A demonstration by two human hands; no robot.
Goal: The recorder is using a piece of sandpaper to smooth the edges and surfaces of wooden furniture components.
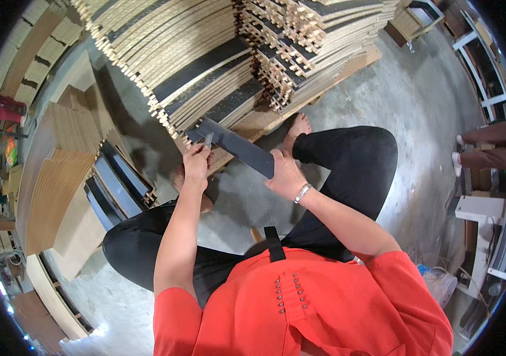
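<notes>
My right hand (287, 176) grips the near right end of a narrow dark board strip (242, 151), thumb on its top face. The strip slants away to the left, its far end close to the lower edge of a stack of boards (205, 71). Beside that far end, my left hand (196, 164) is closed around a small grey blade-like tool (208, 140), whose exact kind I cannot make out. Its tip points up toward the strip; whether they touch is unclear. Many stacked boards have notched ends, and some have black faces.
Under the stack lies a wooden pallet (354, 66). Curved brown panels (66, 172) and several dark-faced strips (116, 184) stand at the left. My bare feet rest near the pallet. Another person's legs (490, 145) and a white metal frame (481, 210) are at the right.
</notes>
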